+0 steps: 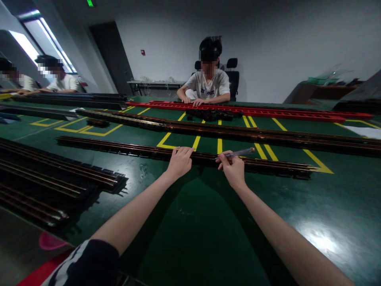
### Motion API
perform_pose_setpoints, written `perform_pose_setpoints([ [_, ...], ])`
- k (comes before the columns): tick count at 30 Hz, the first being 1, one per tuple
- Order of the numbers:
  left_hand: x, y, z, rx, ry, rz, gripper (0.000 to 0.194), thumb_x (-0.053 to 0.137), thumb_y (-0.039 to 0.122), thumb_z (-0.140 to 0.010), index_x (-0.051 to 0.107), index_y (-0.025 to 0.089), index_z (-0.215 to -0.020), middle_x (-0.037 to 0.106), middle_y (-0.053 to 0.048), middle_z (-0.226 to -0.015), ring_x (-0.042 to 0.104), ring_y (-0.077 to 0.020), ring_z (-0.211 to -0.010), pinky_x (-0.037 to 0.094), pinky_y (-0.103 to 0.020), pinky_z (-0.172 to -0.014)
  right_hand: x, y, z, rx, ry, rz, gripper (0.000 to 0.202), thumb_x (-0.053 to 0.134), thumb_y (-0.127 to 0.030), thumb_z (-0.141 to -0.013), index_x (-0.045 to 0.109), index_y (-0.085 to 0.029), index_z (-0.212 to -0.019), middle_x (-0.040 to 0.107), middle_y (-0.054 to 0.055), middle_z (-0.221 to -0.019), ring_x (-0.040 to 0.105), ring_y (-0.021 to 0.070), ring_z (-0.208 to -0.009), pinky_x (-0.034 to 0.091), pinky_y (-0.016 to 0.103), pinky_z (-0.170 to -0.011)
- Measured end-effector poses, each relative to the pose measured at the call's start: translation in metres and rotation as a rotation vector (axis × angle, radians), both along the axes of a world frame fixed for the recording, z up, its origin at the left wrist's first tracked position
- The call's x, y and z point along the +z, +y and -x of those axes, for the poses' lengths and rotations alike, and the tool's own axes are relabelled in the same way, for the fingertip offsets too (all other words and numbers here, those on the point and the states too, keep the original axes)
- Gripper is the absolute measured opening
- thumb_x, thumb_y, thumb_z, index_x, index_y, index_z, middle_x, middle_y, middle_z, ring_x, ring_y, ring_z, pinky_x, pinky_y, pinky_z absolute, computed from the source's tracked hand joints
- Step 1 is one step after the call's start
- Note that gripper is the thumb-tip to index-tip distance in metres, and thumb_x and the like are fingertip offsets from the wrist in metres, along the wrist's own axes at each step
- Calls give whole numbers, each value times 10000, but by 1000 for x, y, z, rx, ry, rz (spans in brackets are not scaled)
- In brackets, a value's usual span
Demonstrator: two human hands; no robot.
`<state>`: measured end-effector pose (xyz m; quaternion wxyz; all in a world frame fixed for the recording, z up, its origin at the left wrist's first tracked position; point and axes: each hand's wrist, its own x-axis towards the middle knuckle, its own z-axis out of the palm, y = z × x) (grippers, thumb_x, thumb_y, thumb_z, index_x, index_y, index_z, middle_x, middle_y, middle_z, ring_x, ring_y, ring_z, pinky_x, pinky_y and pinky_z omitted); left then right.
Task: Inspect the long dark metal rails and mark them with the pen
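Note:
In front of me a long black rail (133,150) with thin copper-coloured strips along it lies across the green table. My left hand (179,163) is closed over the rail near its middle, fingers bent across the top; the thumb is mostly hidden. To the right of it, my right hand (233,169) pinches a slim pen-like tool (241,152) with a clear greyish barrel and a brassy end cap. The tool's narrow end points left, close above the rail. Whether it touches the rail I cannot tell.
Several similar rails (59,167) lie at the left. Another long rail (208,129) crosses farther back. Beyond are black parts (212,114) and a red slotted frame (268,112), where a person (206,85) sits. Yellow tape (219,137) marks the green tabletop (190,222). More people sit far left.

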<state>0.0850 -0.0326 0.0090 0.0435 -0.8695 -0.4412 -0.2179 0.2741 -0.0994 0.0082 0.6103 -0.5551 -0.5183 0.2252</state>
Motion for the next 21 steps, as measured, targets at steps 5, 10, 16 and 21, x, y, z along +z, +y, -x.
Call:
perform_pose_setpoints([
  [5,1,-1,1,-29,7,5,455,414,141,-857,567,160,-1285,643,-102,-1276,546,-235,-1222,336,-436,-1081,0,1,1,-22,32,-4,453,606,-627,-777,604,-174,-762,698,63,-674,581,140,-447,463,274,-453],
  [10,1,-1,1,-51,2,5,423,436,243,-895,552,172,-1295,638,-101,-1283,551,-237,-1210,338,-448,-1073,0,1,1,-21,51,-10,450,605,-626,-777,601,-176,-763,700,62,-676,575,135,-444,463,269,-450],
  [16,0,-1,0,-45,14,-2,395,453,364,-927,569,174,-1253,651,-103,-1251,560,-246,-1186,340,-450,-1063,2,0,1,-8,39,-10,433,598,-612,-786,596,-181,-762,695,59,-684,577,134,-460,461,265,-455],
  [21,-3,1,0,-34,34,-35,386,470,411,-931,581,179,-1219,660,-99,-1217,572,-257,-1149,356,-449,-1035,0,1,0,19,42,-12,438,594,-625,-788,587,-188,-768,685,48,-684,572,132,-459,457,263,-447],
])
